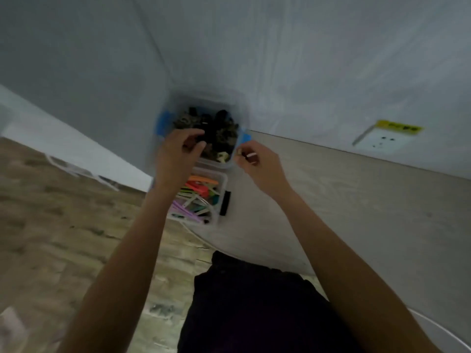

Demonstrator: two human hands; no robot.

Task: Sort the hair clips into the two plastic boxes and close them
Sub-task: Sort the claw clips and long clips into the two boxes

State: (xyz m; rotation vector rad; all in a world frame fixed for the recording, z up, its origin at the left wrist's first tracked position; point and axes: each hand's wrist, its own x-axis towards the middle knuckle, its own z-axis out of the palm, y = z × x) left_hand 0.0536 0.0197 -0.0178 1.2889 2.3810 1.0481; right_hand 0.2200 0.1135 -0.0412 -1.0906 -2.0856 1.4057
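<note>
On the pale wooden surface (331,200), the clear plastic box of dark hair clips (219,163) sits far, touching the nearer clear plastic box of colourful hair clips (221,178); a wall socket (382,142) lies far right.

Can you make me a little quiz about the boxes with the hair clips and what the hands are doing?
1. True or false: the far box holds bright, colourful clips.
2. Which box has blue latches on its sides? A) the far box B) the near box
3. Fill in: the left hand reaches over the ___ box, while the right hand pinches something small beside it.

Key: 1. False, its clips are dark and the colourful ones lie in the near box. 2. A. 3. far.
</note>
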